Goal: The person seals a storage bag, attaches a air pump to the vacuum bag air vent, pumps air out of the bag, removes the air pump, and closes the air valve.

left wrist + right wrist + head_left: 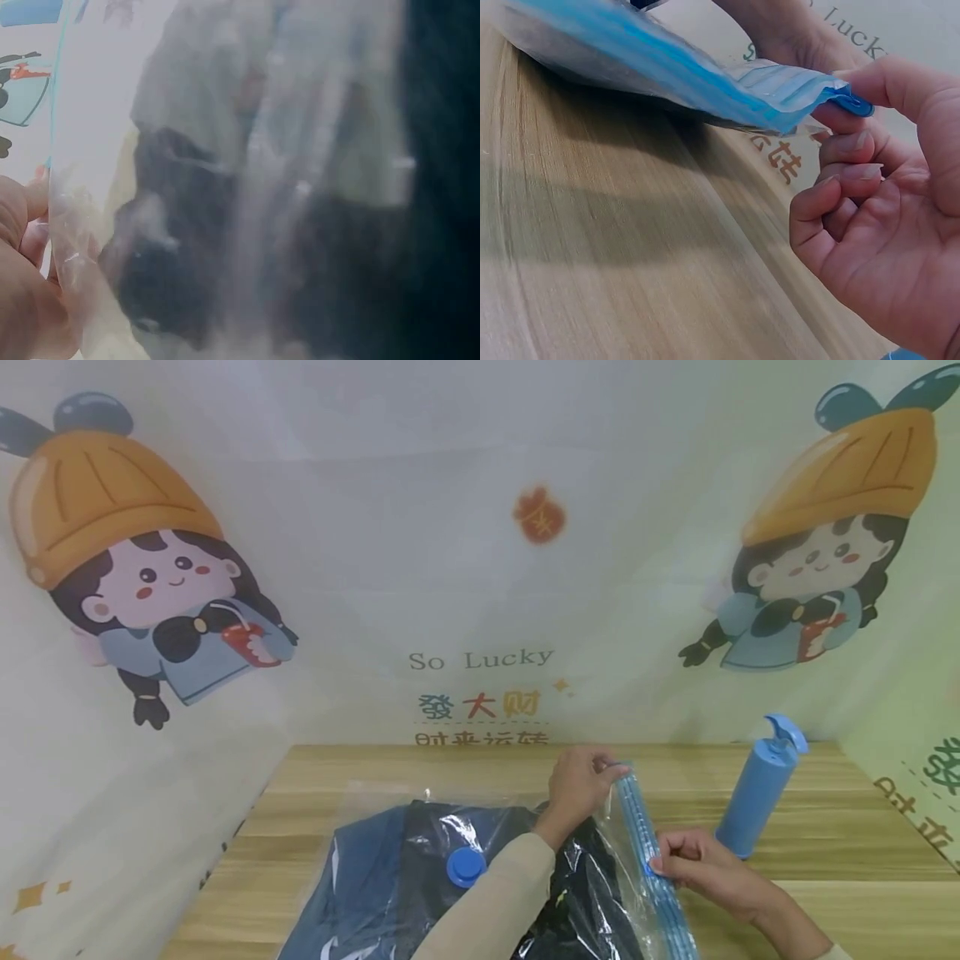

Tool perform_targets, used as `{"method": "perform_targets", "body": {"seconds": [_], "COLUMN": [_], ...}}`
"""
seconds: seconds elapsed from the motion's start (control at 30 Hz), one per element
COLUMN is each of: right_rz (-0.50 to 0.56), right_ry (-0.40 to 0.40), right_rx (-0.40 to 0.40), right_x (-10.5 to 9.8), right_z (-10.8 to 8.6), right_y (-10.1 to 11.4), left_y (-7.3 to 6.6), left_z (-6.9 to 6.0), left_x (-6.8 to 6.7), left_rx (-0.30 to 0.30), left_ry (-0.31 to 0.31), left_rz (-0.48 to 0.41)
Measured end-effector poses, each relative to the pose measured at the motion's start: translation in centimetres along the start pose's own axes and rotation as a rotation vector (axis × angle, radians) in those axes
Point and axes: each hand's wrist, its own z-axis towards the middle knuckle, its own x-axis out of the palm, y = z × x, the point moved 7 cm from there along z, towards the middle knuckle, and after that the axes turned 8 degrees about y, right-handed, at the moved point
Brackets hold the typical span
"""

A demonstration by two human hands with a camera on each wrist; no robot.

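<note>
A clear vacuum storage bag with dark folded clothes inside lies on the wooden table. Its round blue valve cap faces up. Along the right side runs the blue zip strip. My left hand pinches the far end of that strip; in the left wrist view the hand shows at the left edge, beside the bag's clear film. With thumb and forefinger my right hand pinches the small blue zip slider partway along the strip. The other right fingers are curled in toward the palm.
A blue hand pump stands on the wooden table, behind and to the right of my right hand. A printed cloth with cartoon figures hangs behind the table's far edge and down both sides.
</note>
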Motion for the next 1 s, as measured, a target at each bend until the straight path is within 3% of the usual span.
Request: {"method": "perform_targets", "body": {"seconds": [0.23, 0.53, 0.83, 1.0], "right_rz": [0.017, 0.031, -0.008, -0.078], "right_ry": [0.045, 0.116, 0.123, 0.101], "right_rx": [0.031, -0.002, 0.031, 0.09], "right_x": [0.4, 1.0, 1.4, 1.5], "right_z": [-0.4, -0.9, -0.9, -0.8], "right_y": [-0.2, -0.1, -0.2, -0.5], "left_y": [0.6, 0.6, 0.5, 0.7], "left_z": [0.2, 0.3, 0.2, 0.3], "left_x": [0.0, 0.1, -0.1, -0.2], "left_rx": [-0.008, -0.025, -0.006, -0.008], "left_ry": [-0.011, -0.002, -0.009, -0.018], "left_rz": [0.007, -0.016, 0.004, 0.025]}}
